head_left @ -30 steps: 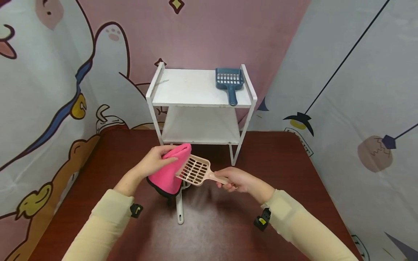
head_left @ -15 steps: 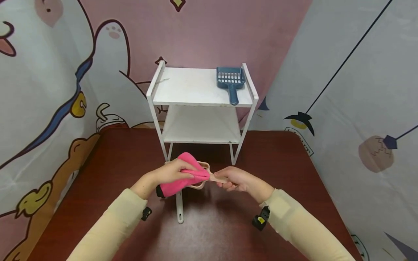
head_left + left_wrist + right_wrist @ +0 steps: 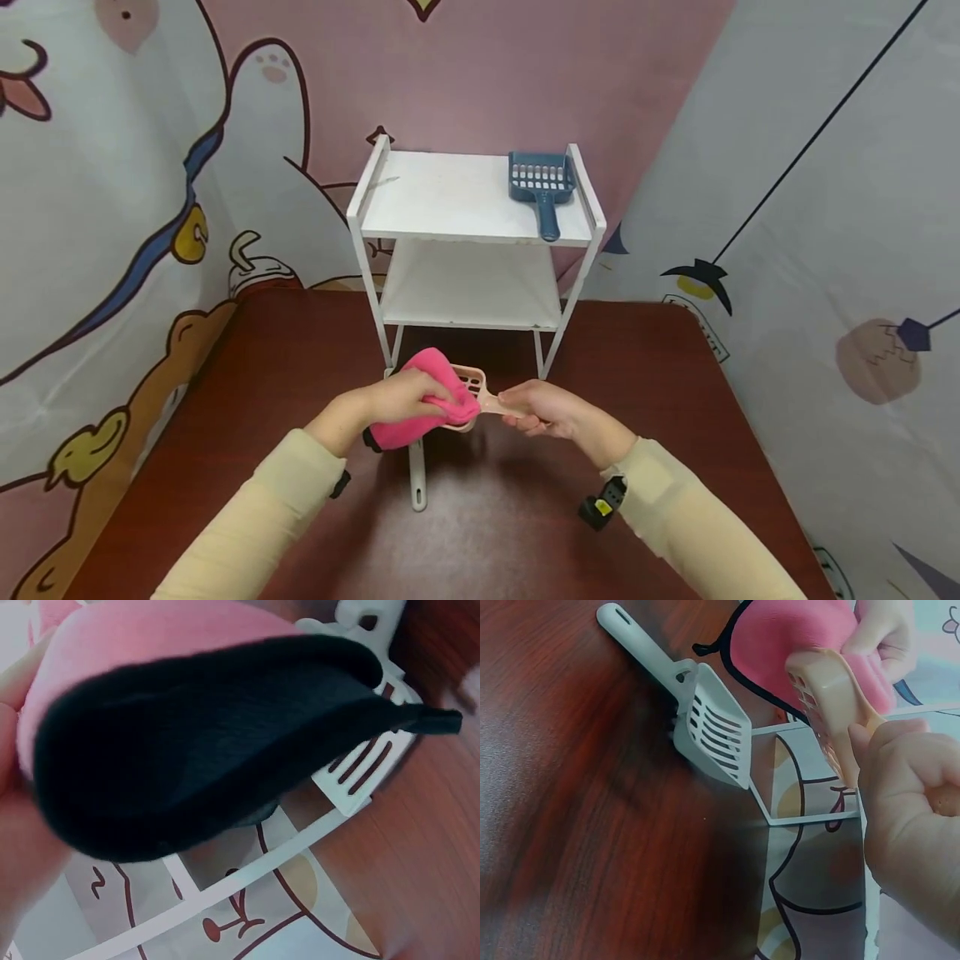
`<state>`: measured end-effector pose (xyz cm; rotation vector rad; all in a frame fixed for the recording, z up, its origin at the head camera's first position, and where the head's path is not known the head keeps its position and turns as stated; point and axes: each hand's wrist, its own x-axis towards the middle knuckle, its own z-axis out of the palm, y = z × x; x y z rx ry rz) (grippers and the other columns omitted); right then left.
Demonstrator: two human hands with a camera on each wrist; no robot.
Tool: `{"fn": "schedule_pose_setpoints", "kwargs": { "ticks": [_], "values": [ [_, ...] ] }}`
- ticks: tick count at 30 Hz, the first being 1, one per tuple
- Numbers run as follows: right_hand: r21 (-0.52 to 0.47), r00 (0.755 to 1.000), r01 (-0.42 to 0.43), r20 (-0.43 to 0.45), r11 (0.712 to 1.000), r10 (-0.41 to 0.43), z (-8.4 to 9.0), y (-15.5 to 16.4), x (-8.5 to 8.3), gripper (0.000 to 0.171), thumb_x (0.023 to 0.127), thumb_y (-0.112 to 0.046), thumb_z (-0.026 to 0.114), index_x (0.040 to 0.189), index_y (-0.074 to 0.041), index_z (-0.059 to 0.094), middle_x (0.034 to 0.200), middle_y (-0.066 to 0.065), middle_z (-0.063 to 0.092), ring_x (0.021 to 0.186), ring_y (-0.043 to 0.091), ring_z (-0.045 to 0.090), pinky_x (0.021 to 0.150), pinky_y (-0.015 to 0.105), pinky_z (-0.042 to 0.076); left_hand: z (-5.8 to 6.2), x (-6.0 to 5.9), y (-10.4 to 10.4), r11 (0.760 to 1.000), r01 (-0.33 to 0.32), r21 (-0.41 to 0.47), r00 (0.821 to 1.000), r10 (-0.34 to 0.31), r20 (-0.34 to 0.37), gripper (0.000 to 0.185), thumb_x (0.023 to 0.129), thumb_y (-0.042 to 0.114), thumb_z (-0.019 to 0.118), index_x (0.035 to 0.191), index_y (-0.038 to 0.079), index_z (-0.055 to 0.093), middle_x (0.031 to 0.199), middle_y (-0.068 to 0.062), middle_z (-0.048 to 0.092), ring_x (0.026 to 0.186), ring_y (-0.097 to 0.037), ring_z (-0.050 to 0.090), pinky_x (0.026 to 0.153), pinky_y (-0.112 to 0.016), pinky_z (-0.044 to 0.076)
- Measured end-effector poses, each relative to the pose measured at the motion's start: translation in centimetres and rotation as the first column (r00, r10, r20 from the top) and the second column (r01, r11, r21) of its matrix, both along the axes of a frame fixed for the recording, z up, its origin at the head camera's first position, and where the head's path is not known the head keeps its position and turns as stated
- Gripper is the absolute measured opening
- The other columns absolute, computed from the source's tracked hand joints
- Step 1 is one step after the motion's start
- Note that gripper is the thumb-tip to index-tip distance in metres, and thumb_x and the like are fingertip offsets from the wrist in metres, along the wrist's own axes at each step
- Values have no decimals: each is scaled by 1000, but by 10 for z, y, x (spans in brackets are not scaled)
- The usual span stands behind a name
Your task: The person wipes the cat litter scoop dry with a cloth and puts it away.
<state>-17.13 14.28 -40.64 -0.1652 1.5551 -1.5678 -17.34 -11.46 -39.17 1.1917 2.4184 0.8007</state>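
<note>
The pink cloth (image 3: 420, 400) looks like soft matt fleece, edged in black. The beige scoop (image 3: 474, 392), the white scoop (image 3: 705, 724) and the blue scoop (image 3: 542, 185) are smooth plastic. The bench (image 3: 675, 433) is glossy reddish-brown wood grain. The white shelf rack (image 3: 472, 200) is matt painted.

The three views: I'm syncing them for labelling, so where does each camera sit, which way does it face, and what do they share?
Head: looks forward and down at the table and white shelf; both hands and sleeves show.
Left wrist: close under the left hand, facing the pink cloth.
Right wrist: behind the right hand, facing the beige scoop and white scoop.
All three share the pink cloth; head and right wrist also share the beige scoop.
</note>
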Motion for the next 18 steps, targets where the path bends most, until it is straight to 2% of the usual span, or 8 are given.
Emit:
{"fn": "schedule_pose_setpoints", "kwargs": {
  "ticks": [1,2,4,7,10,14,16,18],
  "values": [
    [-4,1000,-4,-3,1000,4,0,1,0,18,99,-11,35,93,-2,49,63,-4,48,41,-2,27,40,11,24,0,0,0,1000,3,-9,1000,-3,-10,8,89,14,63,87,9,69,63,11,40,58,1,33,63,-16,35],
    [-7,1000,0,3,1000,0,-1,2,0,18,100,-11,35,93,-2,50,63,-4,48,41,-2,27,40,11,24,1,0,0,1000,6,-11,1000,-6,-26,7,88,13,63,86,9,69,62,11,42,59,2,34,63,-16,36],
    [-8,1000,1,1,1000,-1,0,4,0,19,100,-11,34,94,-1,49,63,-4,48,41,-2,26,40,12,24,1,0,-1,1000,2,-19,998,-3,-63,8,88,13,64,86,10,70,65,11,52,62,3,41,66,-15,40],
    [-6,1000,7,-15,1000,-7,1,6,-2,20,101,-13,34,95,-1,49,62,-4,48,41,-1,24,39,12,24,3,-1,-4,999,-36,-27,993,33,-110,11,88,12,63,92,10,73,81,6,68,71,0,52,73,-19,46],
    [-6,999,11,-35,1000,-11,3,7,-4,21,101,-15,35,97,0,49,62,-5,49,40,-1,25,39,13,25,5,-1,-9,994,-99,-39,985,93,-144,15,88,12,63,99,11,73,94,2,71,83,-6,60,80,-25,50],
    [-1,999,11,-49,1000,-11,7,10,-7,22,101,-17,36,101,0,50,63,-6,49,40,-1,28,40,13,26,7,-3,-20,984,-173,-32,971,165,-174,16,87,10,63,101,10,73,98,-1,71,91,-14,65,83,-30,51],
    [7,998,12,-66,1000,-11,8,15,-8,22,101,-18,35,101,-1,50,63,-6,49,39,-1,27,40,14,26,7,-5,-28,978,-208,9,960,206,-191,16,87,9,64,100,8,72,98,-3,72,91,-15,66,81,-32,52],
    [15,996,13,-87,1000,-12,10,21,-9,23,102,-18,33,100,-2,50,63,-6,49,39,0,27,39,14,25,9,-7,-37,957,-282,66,941,290,-174,17,86,8,64,101,7,72,96,-6,72,85,-15,66,77,-30,52]
  ]
}}
